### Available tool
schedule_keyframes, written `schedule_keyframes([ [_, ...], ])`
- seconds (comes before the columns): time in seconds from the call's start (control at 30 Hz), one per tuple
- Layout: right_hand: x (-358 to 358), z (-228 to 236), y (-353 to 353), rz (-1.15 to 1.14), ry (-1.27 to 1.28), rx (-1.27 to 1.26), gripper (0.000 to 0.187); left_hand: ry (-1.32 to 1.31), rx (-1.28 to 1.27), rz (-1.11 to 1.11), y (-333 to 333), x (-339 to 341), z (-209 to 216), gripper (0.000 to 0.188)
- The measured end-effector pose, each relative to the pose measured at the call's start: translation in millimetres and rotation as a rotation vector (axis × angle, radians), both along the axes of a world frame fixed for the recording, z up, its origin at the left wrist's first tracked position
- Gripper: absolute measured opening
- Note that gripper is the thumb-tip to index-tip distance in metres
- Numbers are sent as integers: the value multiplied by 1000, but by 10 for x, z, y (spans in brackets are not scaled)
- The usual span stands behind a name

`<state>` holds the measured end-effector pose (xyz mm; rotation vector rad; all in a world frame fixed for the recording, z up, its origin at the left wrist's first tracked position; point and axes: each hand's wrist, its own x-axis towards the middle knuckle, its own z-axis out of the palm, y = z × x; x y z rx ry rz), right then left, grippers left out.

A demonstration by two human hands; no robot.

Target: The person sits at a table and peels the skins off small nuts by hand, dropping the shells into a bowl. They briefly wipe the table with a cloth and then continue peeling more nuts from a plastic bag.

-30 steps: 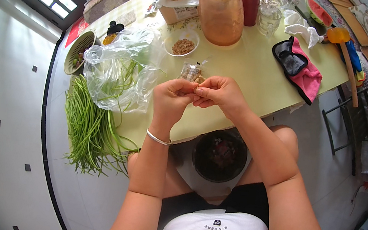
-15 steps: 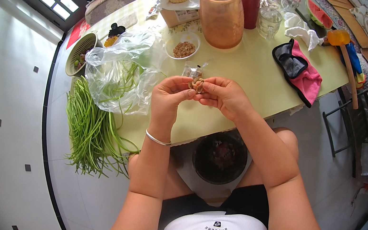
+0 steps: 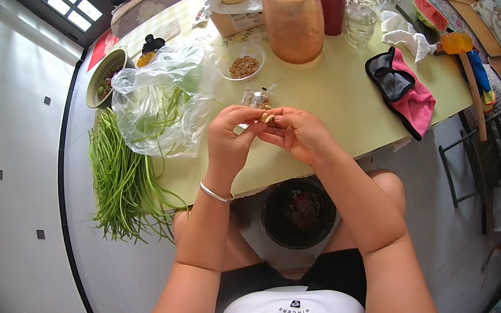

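Above the near part of the table, my left hand point(image 3: 229, 135) and my right hand point(image 3: 301, 133) meet at the fingertips. Between them they pinch a small pale peanut point(image 3: 267, 118), its far side partly covered by fingers. Just past my fingers lies a small clear packet point(image 3: 254, 97), its contents hard to make out. Beyond that stands a white bowl point(image 3: 224, 68) of light-brown shelled peanuts point(image 3: 243, 67). Below the table edge, between my legs, sits a dark round bin point(image 3: 298, 214) with scraps at the bottom.
On the left are a clear plastic bag point(image 3: 154, 102), long green stems point(image 3: 122, 182) hanging over the edge, and a basket point(image 3: 105, 78). A large orange-tinted jar point(image 3: 292, 25), a dark red flask point(image 3: 331, 5) and a glass mug point(image 3: 358, 26) stand farther back. A pink-and-grey cloth point(image 3: 401, 92) lies right.
The cracked shell seen between my fingertips has given way to small pale pieces. My hands stay together in nearly the same place, and the view has shifted slightly.
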<state>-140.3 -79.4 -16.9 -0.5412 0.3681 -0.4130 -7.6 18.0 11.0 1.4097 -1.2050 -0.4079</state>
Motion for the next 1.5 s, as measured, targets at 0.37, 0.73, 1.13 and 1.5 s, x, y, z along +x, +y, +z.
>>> schedule_keyframes([
  [0.37,17,-36,-2,-1,65,-157,21,-543,-55,146,-63,-8,-71,13],
  [0.73,-111,130,-64,136,252,-358,23,-211,50,143,-37,-18,-14,16],
  [1.13,-536,682,160,945,434,-1204,15,-598,460,-653,579,-221,205,20],
  [1.5,-246,123,227,351,223,-444,12,5,229,-112,575,-151,161,10],
])
